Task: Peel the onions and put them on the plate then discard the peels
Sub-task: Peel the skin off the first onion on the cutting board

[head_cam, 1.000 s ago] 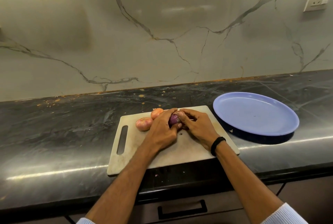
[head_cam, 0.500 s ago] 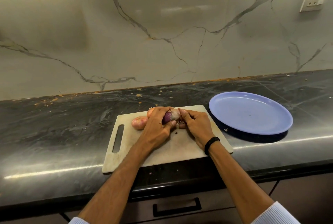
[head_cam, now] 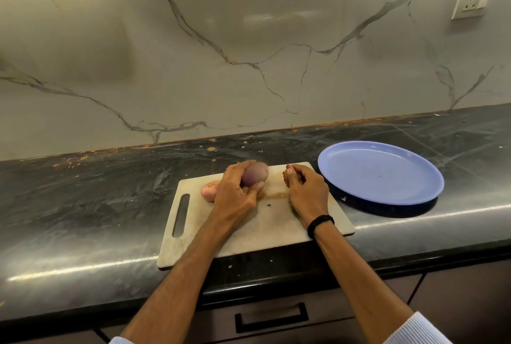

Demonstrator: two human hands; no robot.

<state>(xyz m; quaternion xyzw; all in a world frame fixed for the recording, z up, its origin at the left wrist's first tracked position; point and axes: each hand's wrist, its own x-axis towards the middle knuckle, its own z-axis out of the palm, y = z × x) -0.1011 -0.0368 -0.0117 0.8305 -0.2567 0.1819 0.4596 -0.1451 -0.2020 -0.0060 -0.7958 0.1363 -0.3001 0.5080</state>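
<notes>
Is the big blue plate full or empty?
Empty. The round blue plate shows only its bare surface. The purple onion is in the left hand, above the pale cutting board.

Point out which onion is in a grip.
The purple onion, held in the left hand; the paler pink onion lies unheld on the cutting board.

The far wall is clad in a pale grey marble-look backsplash (head_cam: 249, 39) crossed by thin dark veins, and soft patches of light are reflected on its glossy face. A white rectangular wall socket (head_cam: 473, 0) is mounted at its far right. Beneath it a dark polished stone countertop (head_cam: 83, 200) is laid from left to right, with orange crumbs (head_cam: 211, 148) scattered along its far edge. Below the near edge, a brown cabinet drawer (head_cam: 326, 313) with a black bar handle (head_cam: 271, 325) is seen.
</notes>
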